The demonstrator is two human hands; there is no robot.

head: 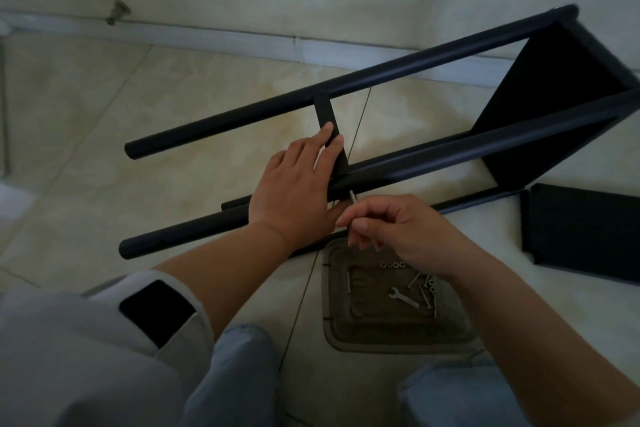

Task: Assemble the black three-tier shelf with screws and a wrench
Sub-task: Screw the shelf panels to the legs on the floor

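Black shelf frame (433, 55), lying on its side on the tiled floor (104, 97), spanning frame centre to upper right; one black shelf panel (550, 104) fitted at its right end; loose black panel (585, 229) at right edge; left hand (298, 184), frame centre, fingers clamped on the narrow black crossbar (330, 125), palm over the near tube (450, 156); right hand (391, 222) pinching a long screw (352, 199) pointed into that tube; clear tray (394, 336), lower centre, holding wrench (403, 297), screws (424, 291), nuts (393, 265).
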